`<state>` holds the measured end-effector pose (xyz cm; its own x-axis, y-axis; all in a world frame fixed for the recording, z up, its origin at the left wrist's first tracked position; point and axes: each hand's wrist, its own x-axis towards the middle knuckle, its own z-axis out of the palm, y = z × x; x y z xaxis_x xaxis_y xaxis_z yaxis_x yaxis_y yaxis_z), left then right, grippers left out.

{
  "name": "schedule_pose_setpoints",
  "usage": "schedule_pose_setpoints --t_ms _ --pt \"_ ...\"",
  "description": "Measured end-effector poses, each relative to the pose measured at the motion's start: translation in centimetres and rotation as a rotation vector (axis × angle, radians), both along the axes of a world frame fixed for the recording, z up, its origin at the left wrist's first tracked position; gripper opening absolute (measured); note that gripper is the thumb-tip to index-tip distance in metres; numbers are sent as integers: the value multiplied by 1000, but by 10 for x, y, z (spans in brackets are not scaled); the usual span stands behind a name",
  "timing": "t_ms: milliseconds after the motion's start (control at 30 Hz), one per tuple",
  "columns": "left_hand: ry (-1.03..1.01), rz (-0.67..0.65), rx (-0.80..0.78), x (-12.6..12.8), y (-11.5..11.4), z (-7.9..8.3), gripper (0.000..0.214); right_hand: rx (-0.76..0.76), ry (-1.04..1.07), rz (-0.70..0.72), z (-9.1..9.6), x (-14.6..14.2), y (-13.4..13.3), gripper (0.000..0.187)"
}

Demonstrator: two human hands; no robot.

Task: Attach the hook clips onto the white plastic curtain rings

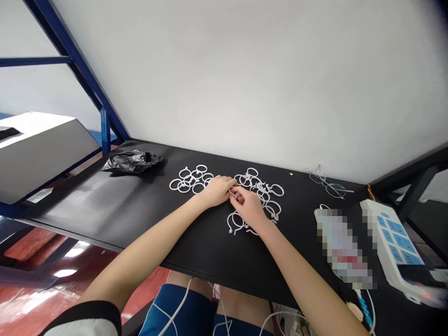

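My left hand (220, 190) and my right hand (247, 204) meet over the middle of the black table (206, 238). Both sets of fingers are closed on one white plastic ring (232, 192), of which only a small part shows. To the left lies a group of white plastic rings (189, 179) that look like shower curtain rings, mostly closed circles. Around and beyond my right hand is a looser group of similar rings (262, 191), several with their clasp ends apart. My right hand covers part of that group.
A crumpled black plastic bag (133, 162) lies at the back left. On the right are eyeglasses (336, 190), a pixelated phone-like object (345, 247) with a cable, and a white power strip (392, 252) with blue sockets. A pale wall (245, 84) stands behind the table.
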<state>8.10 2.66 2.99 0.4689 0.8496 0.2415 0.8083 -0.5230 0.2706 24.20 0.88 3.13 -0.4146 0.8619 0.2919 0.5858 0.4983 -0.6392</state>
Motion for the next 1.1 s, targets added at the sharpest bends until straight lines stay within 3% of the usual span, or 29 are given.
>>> schedule_pose_setpoints --t_ms 1100 --pt "-5 -13 2 -1 1 -1 16 12 25 4 -3 2 0 13"
